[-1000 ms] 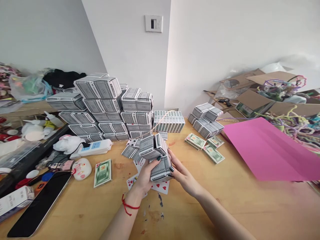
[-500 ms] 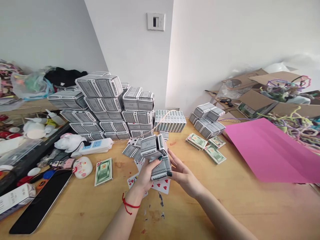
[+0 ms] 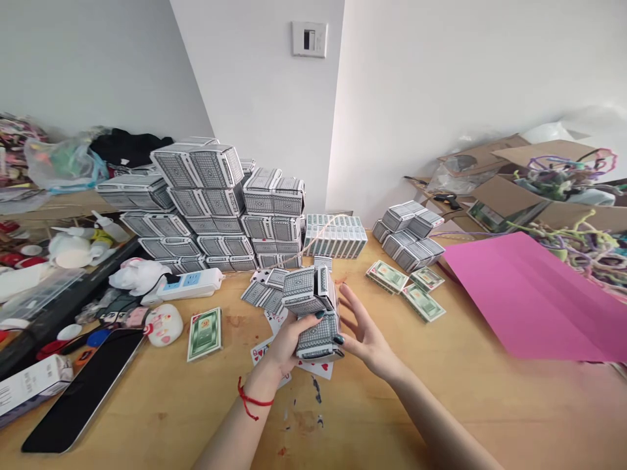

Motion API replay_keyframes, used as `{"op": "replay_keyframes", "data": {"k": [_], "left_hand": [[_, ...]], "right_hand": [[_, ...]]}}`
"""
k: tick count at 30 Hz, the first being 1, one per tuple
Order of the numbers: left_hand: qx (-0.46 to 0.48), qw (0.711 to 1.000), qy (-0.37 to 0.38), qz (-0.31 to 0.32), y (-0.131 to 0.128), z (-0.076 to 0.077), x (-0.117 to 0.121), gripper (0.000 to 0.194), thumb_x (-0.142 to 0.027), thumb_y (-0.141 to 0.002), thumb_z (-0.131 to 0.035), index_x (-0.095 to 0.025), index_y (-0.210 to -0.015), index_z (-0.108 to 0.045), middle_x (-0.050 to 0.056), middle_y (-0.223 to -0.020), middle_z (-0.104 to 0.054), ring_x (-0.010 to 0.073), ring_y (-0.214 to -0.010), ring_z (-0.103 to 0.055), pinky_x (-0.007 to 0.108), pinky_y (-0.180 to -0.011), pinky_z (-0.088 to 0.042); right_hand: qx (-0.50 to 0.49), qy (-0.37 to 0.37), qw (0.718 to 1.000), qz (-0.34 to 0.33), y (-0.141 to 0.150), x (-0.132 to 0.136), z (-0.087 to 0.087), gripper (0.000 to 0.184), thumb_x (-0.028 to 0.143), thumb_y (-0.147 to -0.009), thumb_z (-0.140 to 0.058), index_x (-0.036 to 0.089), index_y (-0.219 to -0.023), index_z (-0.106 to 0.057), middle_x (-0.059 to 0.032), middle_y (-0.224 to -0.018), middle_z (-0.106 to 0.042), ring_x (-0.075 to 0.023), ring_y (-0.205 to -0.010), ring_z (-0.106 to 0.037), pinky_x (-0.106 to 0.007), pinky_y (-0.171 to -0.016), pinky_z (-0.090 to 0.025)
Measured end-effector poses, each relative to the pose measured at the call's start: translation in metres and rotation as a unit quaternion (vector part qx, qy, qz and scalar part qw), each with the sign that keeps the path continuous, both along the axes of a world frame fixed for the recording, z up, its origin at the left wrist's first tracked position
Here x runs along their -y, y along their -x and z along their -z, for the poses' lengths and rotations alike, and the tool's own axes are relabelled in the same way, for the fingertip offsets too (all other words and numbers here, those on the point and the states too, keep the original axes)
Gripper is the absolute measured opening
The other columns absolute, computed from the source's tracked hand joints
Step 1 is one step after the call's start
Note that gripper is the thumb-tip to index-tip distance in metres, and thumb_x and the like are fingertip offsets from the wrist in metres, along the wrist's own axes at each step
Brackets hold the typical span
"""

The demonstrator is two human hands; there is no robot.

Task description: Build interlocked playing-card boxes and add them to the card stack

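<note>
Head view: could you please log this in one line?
left hand: holding card block | right hand: open, at block's right edge | table: loose cards near block

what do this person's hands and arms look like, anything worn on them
The left hand has a thin red knotted cord around its wrist; the right wrist is bare. Both thumbnails look dark-painted. No sleeves or gloves show.
</note>
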State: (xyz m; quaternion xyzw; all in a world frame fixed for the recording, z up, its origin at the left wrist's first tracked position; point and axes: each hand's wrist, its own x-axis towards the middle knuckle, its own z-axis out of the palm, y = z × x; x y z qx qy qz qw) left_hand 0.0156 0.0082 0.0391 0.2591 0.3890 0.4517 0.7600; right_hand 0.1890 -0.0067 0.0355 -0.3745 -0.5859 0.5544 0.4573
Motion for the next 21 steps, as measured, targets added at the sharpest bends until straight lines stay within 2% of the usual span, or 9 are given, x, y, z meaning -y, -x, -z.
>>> {"op": "replay_keyframes", "data": {"k": [2,5,8,12,14,16,18,21], "left_hand": [[-0.013,0.999,-0.006,0.042,0.003,0.002,0.0,0.031,-0.021,-0.066,-0.069,-0.016,-0.096,-0.062,0.009,-0.096,-0.069,0.0247,-0.081,-0.066,0.033,-0.068,-0.05],[-0.029,0.996,-0.043,0.076,0.004,0.004,0.001,0.044,-0.018,-0.062,-0.072,-0.018,-0.104,-0.06,0.009,-0.094,-0.07,0.026,-0.083,-0.065,0.035,-0.072,-0.048],[-0.065,0.989,-0.108,0.082,0.003,0.003,0.001,0.063,-0.016,-0.059,-0.075,-0.022,-0.117,-0.052,0.008,-0.099,-0.068,0.0278,-0.095,-0.061,0.038,-0.08,-0.046],[-0.123,0.962,-0.228,0.085,0.003,-0.005,0.002,0.079,-0.016,-0.062,-0.073,-0.025,-0.13,-0.035,0.008,-0.11,-0.062,0.0241,-0.102,-0.057,0.038,-0.091,-0.04],[-0.119,0.955,-0.264,0.07,0.004,-0.011,0.004,0.089,-0.016,-0.062,-0.073,-0.027,-0.135,-0.024,0.01,-0.119,-0.055,0.0237,-0.105,-0.055,0.037,-0.092,-0.039],[-0.106,0.954,-0.278,0.046,0.007,-0.016,0.005,0.093,-0.018,-0.061,-0.075,-0.029,-0.135,-0.02,0.011,-0.127,-0.047,0.0259,-0.111,-0.05,0.036,-0.091,-0.04],[-0.113,0.95,-0.291,0.025,0.009,-0.019,0.005,0.082,-0.024,-0.061,-0.075,-0.029,-0.131,-0.032,0.01,-0.128,-0.045,0.0275,-0.115,-0.046,0.035,-0.092,-0.039],[-0.18,0.929,-0.323,-0.001,0.012,-0.019,0.001,0.043,-0.036,-0.069,-0.068,-0.023,-0.108,-0.058,0.009,-0.118,-0.052,0.0271,-0.114,-0.045,0.032,-0.096,-0.033]], "right_hand": [[0.037,-0.048,0.997,0.05,-0.002,-0.001,0.0,0.082,0.043,-0.072,-0.066,0.037,-0.138,-0.018,-0.001,-0.149,-0.012,-0.0246,-0.135,-0.012,-0.048,-0.106,-0.022],[0.046,-0.088,0.994,0.053,-0.007,-0.002,-0.005,0.084,0.037,-0.074,-0.065,0.034,-0.139,-0.013,-0.0062,-0.144,-0.027,-0.0253,-0.131,-0.026,-0.049,-0.104,-0.026],[0.056,-0.105,0.992,0.035,-0.012,-0.003,-0.01,0.078,0.03,-0.075,-0.064,0.03,-0.139,-0.019,-0.0091,-0.134,-0.043,-0.0249,-0.121,-0.041,-0.047,-0.101,-0.034],[0.083,-0.119,0.989,0.03,-0.015,-0.004,-0.01,0.067,0.026,-0.072,-0.068,0.027,-0.131,-0.037,-0.0082,-0.134,-0.042,-0.0263,-0.121,-0.041,-0.045,-0.101,-0.036],[0.09,-0.113,0.989,0.027,-0.015,-0.004,-0.009,0.063,0.025,-0.072,-0.067,0.027,-0.129,-0.04,-0.008,-0.13,-0.046,-0.0253,-0.119,-0.043,-0.044,-0.099,-0.037],[0.092,-0.102,0.99,0.021,-0.013,-0.004,-0.009,0.059,0.025,-0.073,-0.066,0.026,-0.126,-0.042,-0.008,-0.126,-0.049,-0.0242,-0.116,-0.046,-0.043,-0.098,-0.04],[0.089,-0.098,0.991,0.016,-0.012,-0.004,-0.01,0.056,0.027,-0.072,-0.067,0.026,-0.123,-0.044,-0.008,-0.124,-0.05,-0.0239,-0.115,-0.047,-0.043,-0.096,-0.041],[0.081,-0.095,0.992,0.007,-0.011,-0.005,-0.011,0.055,0.03,-0.071,-0.069,0.026,-0.121,-0.045,-0.0081,-0.122,-0.05,-0.024,-0.114,-0.047,-0.043,-0.096,-0.042]]}}
